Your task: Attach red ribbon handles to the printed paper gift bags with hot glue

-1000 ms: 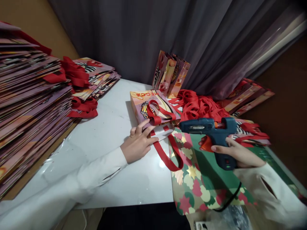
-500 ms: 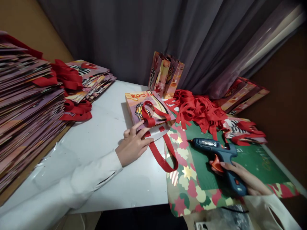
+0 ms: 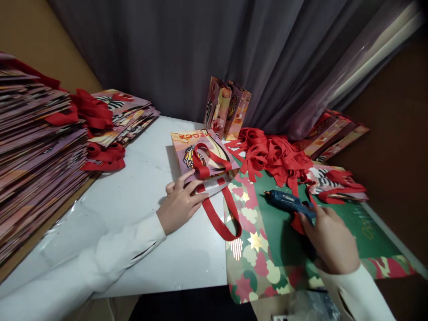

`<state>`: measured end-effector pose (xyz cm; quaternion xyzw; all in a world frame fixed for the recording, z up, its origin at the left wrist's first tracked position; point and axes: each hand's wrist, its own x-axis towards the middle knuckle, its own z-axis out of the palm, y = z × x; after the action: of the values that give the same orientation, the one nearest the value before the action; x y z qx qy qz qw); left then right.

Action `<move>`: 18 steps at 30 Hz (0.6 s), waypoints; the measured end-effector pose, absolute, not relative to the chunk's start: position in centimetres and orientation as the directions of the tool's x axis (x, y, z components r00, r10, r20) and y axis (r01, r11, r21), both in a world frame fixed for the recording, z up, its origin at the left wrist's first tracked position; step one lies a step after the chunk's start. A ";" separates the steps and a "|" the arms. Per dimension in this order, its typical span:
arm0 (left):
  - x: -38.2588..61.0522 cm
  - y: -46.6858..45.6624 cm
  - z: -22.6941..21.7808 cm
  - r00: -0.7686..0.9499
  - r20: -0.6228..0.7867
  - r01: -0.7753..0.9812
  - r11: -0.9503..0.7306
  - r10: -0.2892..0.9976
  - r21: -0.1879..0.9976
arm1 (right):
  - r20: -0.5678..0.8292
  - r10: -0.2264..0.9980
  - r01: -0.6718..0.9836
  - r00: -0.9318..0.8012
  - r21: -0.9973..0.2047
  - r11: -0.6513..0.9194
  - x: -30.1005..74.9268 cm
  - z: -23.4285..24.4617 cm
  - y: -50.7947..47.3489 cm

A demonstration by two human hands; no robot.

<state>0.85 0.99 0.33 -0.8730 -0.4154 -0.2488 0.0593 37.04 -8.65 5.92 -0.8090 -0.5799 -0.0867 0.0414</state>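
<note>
Lying on the white table at mid-scene, the MECCA paper bag has one red handle looped toward the near side. The left hand, fingers loosely spread, rests on its near left edge. To the right, the right hand curls over the blue glue gun, fingers partly hidden; how firmly it grips cannot be told. Red ribbons heap beyond the gun; far off, upright bags stand by the curtain.

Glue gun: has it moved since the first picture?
Yes. Judged against the large gold star on the green sheet, the glue gun has shifted right and toward the wearer, its nozzle farther from the MECCA bag.
</note>
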 end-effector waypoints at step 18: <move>0.7 1.0 0.6 0.534 0.474 0.744 -0.656 0.700 0.130 | 0.182 0.982 0.672 0.054 -0.734 0.099 30.5 9.2 -0.6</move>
<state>0.74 1.02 0.59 -0.8748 -0.4125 -0.2504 0.0440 30.55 -0.62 9.17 -0.6344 -0.6518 0.2191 0.3531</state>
